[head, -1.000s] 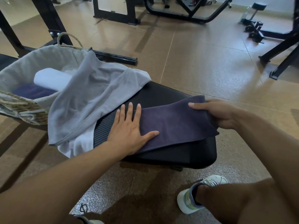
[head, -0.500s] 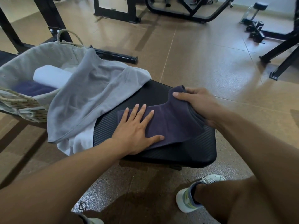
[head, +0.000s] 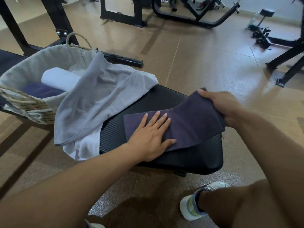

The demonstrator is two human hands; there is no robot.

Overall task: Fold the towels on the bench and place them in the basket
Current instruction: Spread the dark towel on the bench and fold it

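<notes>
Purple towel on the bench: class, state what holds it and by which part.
The right hand grips the purple towel by its raised right end; the left hand presses its left part flat.

The towel (head: pixel 189 122) under the hands is dark purple. The bench (head: pixel 164 155) is black with thin stripes. A big grey towel (head: pixel 102 102) lies over a white one (head: pixel 85 147). The basket (head: pixel 28 109) is tan and woven, with pale grey cloth inside. The floor (head: pixel 205 63) is brown.
</notes>
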